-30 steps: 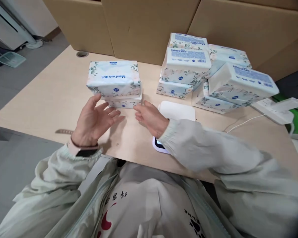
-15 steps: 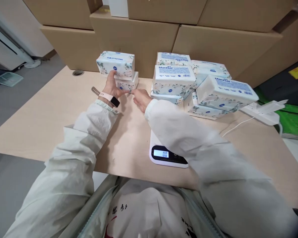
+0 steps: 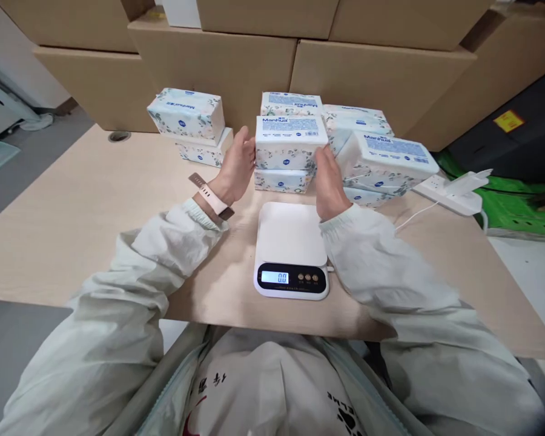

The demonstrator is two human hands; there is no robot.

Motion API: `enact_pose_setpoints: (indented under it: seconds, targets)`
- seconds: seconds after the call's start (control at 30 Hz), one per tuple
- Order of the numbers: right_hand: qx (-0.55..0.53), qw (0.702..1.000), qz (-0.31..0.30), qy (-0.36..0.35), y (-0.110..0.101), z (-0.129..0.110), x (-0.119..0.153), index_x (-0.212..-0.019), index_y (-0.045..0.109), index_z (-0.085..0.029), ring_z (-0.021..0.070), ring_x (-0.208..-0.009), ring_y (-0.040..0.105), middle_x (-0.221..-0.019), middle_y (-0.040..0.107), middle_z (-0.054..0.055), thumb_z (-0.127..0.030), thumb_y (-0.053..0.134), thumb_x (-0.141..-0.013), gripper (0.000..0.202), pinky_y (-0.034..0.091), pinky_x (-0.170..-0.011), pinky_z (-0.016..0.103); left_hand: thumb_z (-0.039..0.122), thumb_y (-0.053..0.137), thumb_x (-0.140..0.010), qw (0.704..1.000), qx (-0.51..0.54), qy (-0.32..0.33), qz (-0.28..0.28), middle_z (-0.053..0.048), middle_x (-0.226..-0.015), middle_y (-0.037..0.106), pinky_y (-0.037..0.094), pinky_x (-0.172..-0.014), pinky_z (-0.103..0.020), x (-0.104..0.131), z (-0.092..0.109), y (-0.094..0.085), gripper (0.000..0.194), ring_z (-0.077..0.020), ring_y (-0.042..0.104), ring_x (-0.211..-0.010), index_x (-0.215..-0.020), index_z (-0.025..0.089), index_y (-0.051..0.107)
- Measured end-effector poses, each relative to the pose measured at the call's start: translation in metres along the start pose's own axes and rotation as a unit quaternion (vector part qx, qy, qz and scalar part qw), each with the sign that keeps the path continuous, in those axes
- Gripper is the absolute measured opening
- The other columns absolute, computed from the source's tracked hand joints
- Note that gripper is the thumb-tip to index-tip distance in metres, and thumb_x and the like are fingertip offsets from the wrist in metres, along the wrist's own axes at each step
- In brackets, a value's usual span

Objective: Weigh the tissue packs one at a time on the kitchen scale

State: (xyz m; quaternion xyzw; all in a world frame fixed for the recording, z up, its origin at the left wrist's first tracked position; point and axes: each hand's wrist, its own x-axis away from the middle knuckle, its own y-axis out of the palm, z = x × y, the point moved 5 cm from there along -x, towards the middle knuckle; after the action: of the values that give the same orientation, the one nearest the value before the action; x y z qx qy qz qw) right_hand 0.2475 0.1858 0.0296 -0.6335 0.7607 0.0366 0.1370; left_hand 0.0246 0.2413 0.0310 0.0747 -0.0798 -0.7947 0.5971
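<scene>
The upper pack [image 3: 291, 143] sits on the lower pack [image 3: 281, 180], toward the worktop's [image 3: 72, 206] far edge, between the two hands. The left hand [image 3: 236, 166] stands upright at its left side, fingertips reaching that face; the right hand [image 3: 330, 184] is at its right side, fingertips at the front corner. Both hands' fingers are extended rather than curled; whether they grip or merely touch the pack, I cannot tell. The scale [image 3: 291, 233] lies nearer the worktop's near edge, reading 0.0.
</scene>
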Motion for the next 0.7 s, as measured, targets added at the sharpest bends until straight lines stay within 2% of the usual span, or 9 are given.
enact_pose_setpoints:
  seconds: [0.03,0.1,0.2,0.27,0.37,0.47,0.57,0.63,0.7]
  targets:
    - [-0.005,1.0,-0.017,0.01,0.001,-0.003,0.002,-0.167,0.04,-0.029,0.0268,-0.175,0.017,-0.183,0.03,0.005,-0.072,0.044,-0.103,0.077,0.018,-0.143,0.056,0.055,0.03,-0.116,1.0,-0.008,0.01,-0.027,0.0,-0.163,0.059,0.022,-0.142,-0.048,0.006,0.008,0.01,0.059,-0.025,0.013,-0.174,-0.14,0.02,0.071]
    - [-0.01,0.999,-0.038,0.011,-0.004,-0.022,0.022,-0.166,0.043,-0.035,0.0232,-0.175,0.019,-0.182,0.033,-0.002,-0.071,0.046,-0.104,0.072,0.021,-0.143,0.05,0.056,0.035,-0.115,0.997,-0.026,0.044,-0.056,0.003,-0.159,0.063,0.02,-0.143,-0.048,0.033,0.025,0.027,0.056,-0.0256,0.014,-0.174,-0.143,0.022,0.071]
    - [-0.009,0.996,-0.084,-0.028,-0.02,-0.064,0.082,-0.166,0.042,-0.044,0.0206,-0.174,0.023,-0.179,0.039,-0.009,-0.065,0.047,-0.108,0.062,0.026,-0.143,0.046,0.069,0.051,-0.107,0.992,-0.05,0.095,-0.06,0.002,-0.165,0.058,0.02,-0.144,-0.053,0.102,0.043,0.047,0.058,-0.0319,0.014,-0.174,-0.144,0.029,0.072]
    - [-0.013,0.996,-0.089,-0.03,-0.032,-0.078,0.126,-0.167,0.04,-0.046,0.02,-0.173,0.026,-0.179,0.04,-0.01,-0.061,0.05,-0.108,0.062,0.027,-0.143,0.045,0.071,0.053,-0.105,0.989,-0.07,0.109,-0.071,0.003,-0.17,0.051,0.02,-0.145,-0.054,0.149,0.045,0.06,0.061,-0.0329,0.012,-0.174,-0.15,0.032,0.068]
    - [-0.029,0.997,-0.07,-0.006,-0.043,-0.068,0.175,-0.171,0.036,-0.041,0.0233,-0.172,0.029,-0.181,0.037,-0.005,-0.055,0.052,-0.109,0.065,0.027,-0.144,0.048,0.065,0.046,-0.11,0.986,-0.095,0.094,-0.095,0.005,-0.177,0.04,0.013,-0.146,-0.053,0.194,0.028,0.072,0.061,-0.0298,0.01,-0.174,-0.165,0.038,0.052]
    - [-0.049,0.997,-0.059,0.03,-0.044,-0.034,0.196,-0.172,0.034,-0.039,0.0263,-0.171,0.032,-0.183,0.034,0.0,-0.053,0.053,-0.109,0.067,0.027,-0.143,0.053,0.059,0.042,-0.113,0.987,-0.101,0.075,-0.097,0.006,-0.181,0.032,0.005,-0.146,-0.052,0.206,0.0,0.071,0.061,-0.0275,0.006,-0.175,-0.171,0.041,0.041]
    - [-0.042,0.997,-0.054,0.047,-0.046,-0.007,0.199,-0.169,0.041,-0.037,0.0256,-0.168,0.039,-0.178,0.043,0.003,-0.054,0.055,-0.108,0.065,0.032,-0.141,0.054,0.058,0.044,-0.113,0.987,-0.107,0.077,-0.095,0.006,-0.183,0.026,0.004,-0.146,-0.052,0.204,-0.023,0.064,0.063,-0.0271,0.004,-0.175,-0.173,0.04,0.037]
    - [-0.03,0.999,-0.026,0.033,-0.053,-0.001,0.195,-0.163,0.05,-0.035,0.0257,-0.163,0.046,-0.172,0.053,0.005,-0.054,0.057,-0.107,0.06,0.036,-0.139,0.053,0.058,0.045,-0.112,0.986,-0.12,0.093,-0.075,0.005,-0.184,0.023,0.005,-0.146,-0.052,0.203,-0.033,0.056,0.065,-0.0273,0.006,-0.175,-0.174,0.039,0.035]
    - [-0.032,0.999,0.039,0.014,-0.063,-0.001,0.19,-0.155,0.061,-0.031,0.0271,-0.157,0.055,-0.163,0.062,0.008,-0.055,0.055,-0.107,0.054,0.04,-0.136,0.055,0.06,0.044,-0.112,0.984,-0.131,0.118,-0.036,0.005,-0.184,0.02,0.007,-0.146,-0.052,0.201,-0.039,0.046,0.066,-0.0275,0.008,-0.175,-0.174,0.04,0.035]
